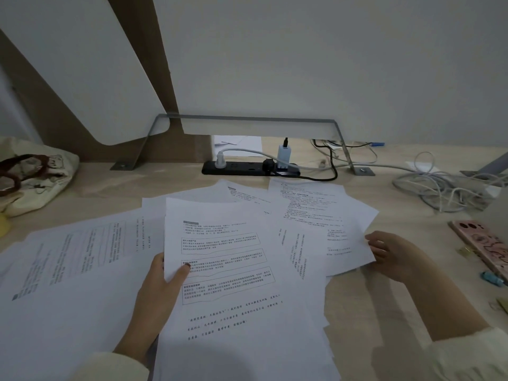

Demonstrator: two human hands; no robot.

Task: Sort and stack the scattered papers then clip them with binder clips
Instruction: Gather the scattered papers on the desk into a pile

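Several white printed papers lie scattered and overlapping on the wooden desk [170, 185]. My left hand [162, 281] pinches the left edge of the top sheet [233, 270], thumb on its printed face. My right hand [390, 254] grips the right edge of another sheet [330, 224] that lies further right and partly under the top one. More sheets [68, 259] spread out to the left. A gold binder clip [466, 252] lies beside a phone at the right, and a light blue clip [493, 277] sits nearer the right edge.
A black power strip [242, 169] with plugs lies behind the papers. A tangle of white cables [439, 188] fills the back right. A pink-cased phone [483, 246] rests at the right. A cream tote bag [33, 177] sits at the left.
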